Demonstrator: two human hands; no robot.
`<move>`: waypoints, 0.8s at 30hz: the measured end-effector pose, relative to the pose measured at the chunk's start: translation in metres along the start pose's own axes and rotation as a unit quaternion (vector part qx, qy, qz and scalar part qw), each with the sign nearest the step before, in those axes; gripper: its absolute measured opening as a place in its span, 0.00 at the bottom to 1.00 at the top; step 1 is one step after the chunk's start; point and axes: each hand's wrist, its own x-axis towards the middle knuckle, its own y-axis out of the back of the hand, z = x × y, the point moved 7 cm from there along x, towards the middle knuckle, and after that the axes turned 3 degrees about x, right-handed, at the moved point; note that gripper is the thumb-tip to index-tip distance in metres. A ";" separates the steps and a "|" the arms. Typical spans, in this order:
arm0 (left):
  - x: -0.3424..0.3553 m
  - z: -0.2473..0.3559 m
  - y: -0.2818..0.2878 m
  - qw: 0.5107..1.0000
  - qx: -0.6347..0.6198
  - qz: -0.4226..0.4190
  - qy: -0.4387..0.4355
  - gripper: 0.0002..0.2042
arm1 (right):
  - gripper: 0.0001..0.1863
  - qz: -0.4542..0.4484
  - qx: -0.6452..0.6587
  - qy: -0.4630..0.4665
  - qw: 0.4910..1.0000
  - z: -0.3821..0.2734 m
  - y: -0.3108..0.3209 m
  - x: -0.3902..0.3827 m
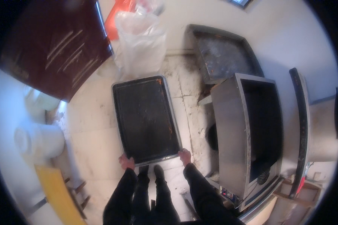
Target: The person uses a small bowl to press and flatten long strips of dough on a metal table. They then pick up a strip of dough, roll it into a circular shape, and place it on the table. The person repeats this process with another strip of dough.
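In front of me I hold a large rectangular baking tray (144,116), dark inside with a lighter metal rim and some orange-brown patches along its right side. My left hand (127,162) is closed on its near left corner. At the near right corner my right hand (184,156) grips the rim. Both arms reach forward in dark sleeves. My fingers are partly hidden beneath the tray's edge. Nothing lies on the tray that I can make out.
To the right stands a metal box-like appliance (233,135) with a dark open interior. Behind it a deep metal pan (227,56) leans by the wall. A translucent plastic bag (141,45) is beyond the tray. White buckets (39,140) and a yellow panel (56,191) are left, below a dark red board (52,45).
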 end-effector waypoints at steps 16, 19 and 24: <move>0.039 -0.013 0.038 0.973 -0.158 -0.158 -0.051 0.16 | 0.12 -0.131 0.191 -0.159 0.960 -0.115 0.055 -0.038; 0.018 0.009 0.090 0.949 -0.241 -0.205 -0.002 0.15 | 0.10 -0.140 0.246 -0.148 0.948 -0.147 0.084 -0.062; -0.031 0.021 0.191 0.926 -0.243 -0.286 0.031 0.07 | 0.14 -0.212 0.079 -0.009 0.974 -0.206 0.145 -0.122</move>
